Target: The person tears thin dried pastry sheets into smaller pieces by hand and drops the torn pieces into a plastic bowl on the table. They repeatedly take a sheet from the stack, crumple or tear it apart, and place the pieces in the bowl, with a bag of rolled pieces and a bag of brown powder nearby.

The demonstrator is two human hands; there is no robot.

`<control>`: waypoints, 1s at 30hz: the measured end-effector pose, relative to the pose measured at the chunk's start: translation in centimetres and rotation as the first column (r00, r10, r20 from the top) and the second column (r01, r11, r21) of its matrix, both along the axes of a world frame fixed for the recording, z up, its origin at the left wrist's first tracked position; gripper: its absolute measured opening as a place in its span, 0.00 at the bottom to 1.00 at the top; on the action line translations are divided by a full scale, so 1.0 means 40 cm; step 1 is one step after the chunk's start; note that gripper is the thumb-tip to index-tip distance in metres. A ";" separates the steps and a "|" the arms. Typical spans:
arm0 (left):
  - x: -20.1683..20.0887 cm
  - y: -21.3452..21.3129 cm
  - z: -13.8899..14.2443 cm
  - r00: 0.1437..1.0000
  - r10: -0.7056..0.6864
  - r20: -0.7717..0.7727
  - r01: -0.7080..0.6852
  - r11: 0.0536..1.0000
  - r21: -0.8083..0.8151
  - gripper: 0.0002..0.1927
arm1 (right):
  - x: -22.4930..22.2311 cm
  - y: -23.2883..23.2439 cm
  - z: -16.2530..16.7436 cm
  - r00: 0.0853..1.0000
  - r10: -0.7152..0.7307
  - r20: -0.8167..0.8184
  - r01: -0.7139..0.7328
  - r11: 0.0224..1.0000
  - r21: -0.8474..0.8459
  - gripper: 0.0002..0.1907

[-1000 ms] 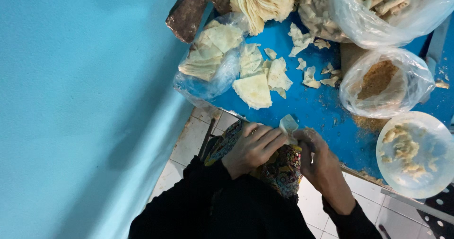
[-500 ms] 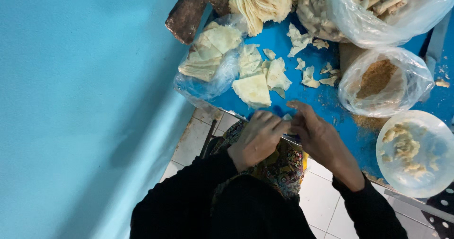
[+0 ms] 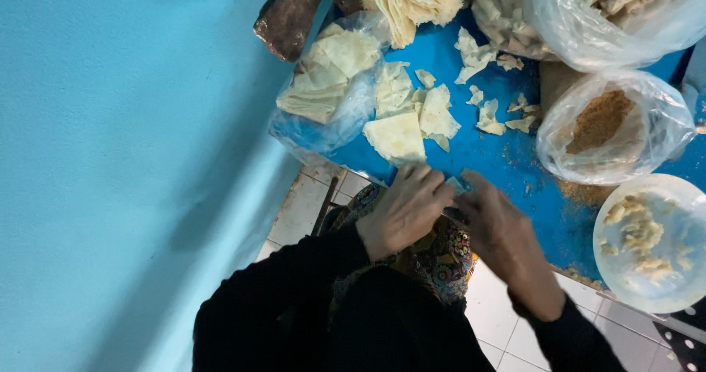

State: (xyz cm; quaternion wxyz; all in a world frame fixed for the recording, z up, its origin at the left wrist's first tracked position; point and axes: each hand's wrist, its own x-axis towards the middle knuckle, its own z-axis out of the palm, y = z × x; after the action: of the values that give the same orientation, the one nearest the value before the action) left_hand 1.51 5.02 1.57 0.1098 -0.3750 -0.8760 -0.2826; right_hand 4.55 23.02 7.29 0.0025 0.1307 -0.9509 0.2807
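My left hand (image 3: 404,210) and my right hand (image 3: 500,232) meet at the near edge of the blue table (image 3: 515,169). Their fingertips pinch together around a small pale piece of pastry sheet (image 3: 455,186), which is mostly hidden by the fingers. Just beyond my left hand lies a flat pale pastry sheet (image 3: 396,136) with more torn sheets around it. A patterned cloth (image 3: 441,258) covers my lap under both hands. My sleeves are black.
A plastic bag of pastry sheets (image 3: 323,78) overhangs the table's left edge. A bag of brown crumbs (image 3: 607,125), a clear bowl of pale lumps (image 3: 651,243), a large bag of rolled sticks (image 3: 610,0) and a fanned sheet stack (image 3: 412,0) stand around. Blue wall left, tiled floor below.
Both hands have risen from my lap to the table's edge and closed together. The pale piece seen between them earlier is now mostly covered by the fingers.
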 end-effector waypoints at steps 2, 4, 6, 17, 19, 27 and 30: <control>-0.022 0.008 0.002 0.990 0.004 0.142 0.000 1.000 -0.024 0.05 | -0.042 0.018 0.020 0.983 0.044 0.176 -0.024 0.993 -0.114 0.27; -0.048 0.007 0.007 0.970 -0.031 0.242 0.062 0.991 -0.121 0.05 | -0.071 0.033 0.033 0.955 0.076 0.287 -0.031 0.987 -0.160 0.31; -0.059 0.006 0.017 0.959 -0.047 0.280 0.082 0.990 -0.115 0.04 | -0.084 0.039 0.031 0.936 0.083 0.341 -0.041 0.991 -0.130 0.33; 0.026 -0.044 0.048 0.990 -0.053 -0.130 0.053 0.999 -0.007 0.09 | 0.044 0.006 -0.030 0.966 0.122 -0.227 -0.086 0.983 0.163 0.29; 0.015 -0.039 0.053 0.985 -0.029 -0.168 0.022 0.999 -0.039 0.08 | 0.028 0.012 -0.029 0.978 0.101 -0.182 -0.081 0.990 0.112 0.26; 0.006 -0.033 0.068 0.991 -0.026 -0.129 0.007 0.989 -0.150 0.09 | -0.031 0.037 -0.027 0.999 0.019 0.051 -0.009 0.982 -0.189 0.34; 0.019 -0.029 0.063 0.979 0.006 -0.203 -0.021 0.997 -0.071 0.13 | -0.008 0.032 -0.032 0.976 0.121 -0.182 -0.113 0.992 0.055 0.32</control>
State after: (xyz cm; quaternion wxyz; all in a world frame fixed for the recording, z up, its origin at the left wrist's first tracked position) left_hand 2.28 3.86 4.10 0.1866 -0.3997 -0.8725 -0.2100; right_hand 4.24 24.30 5.99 0.0716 0.2122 -0.9430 0.2460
